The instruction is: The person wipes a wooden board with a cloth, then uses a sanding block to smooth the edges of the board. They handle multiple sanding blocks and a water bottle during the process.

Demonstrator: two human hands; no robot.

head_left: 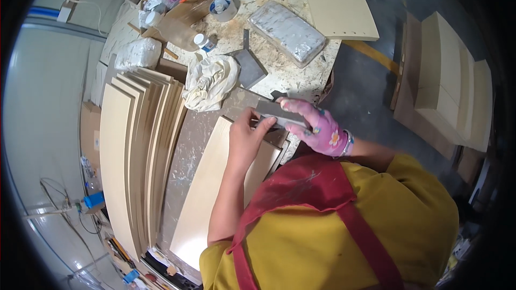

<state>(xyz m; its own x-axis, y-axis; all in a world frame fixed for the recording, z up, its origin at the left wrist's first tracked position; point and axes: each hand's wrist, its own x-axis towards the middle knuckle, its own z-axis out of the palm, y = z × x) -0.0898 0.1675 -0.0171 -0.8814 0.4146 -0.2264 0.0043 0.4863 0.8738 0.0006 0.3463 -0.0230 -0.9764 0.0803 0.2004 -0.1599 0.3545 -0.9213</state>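
A grey rectangular block (270, 109), resembling a sanding block, is held between my two hands above the near end of the bench. My bare left hand (248, 133) grips its left end, thumb along the near side. My right hand (321, 130), in a pink flowered glove, closes on the right end with fingers over the top and thumb below. Under my left forearm lies a long pale wooden board (201, 198). A dark flat square sheet (250, 68) and a crumpled white cloth (210, 83) lie just beyond the block.
Several pale curved boards (121, 155) stand stacked at left. Farther back are a plastic-wrapped slab (287, 32), a white bottle (203, 41), a tape roll (223, 9) and a cluttered cardboard box (185, 10). More boards (449, 75) are stacked at right, beyond the bench edge.
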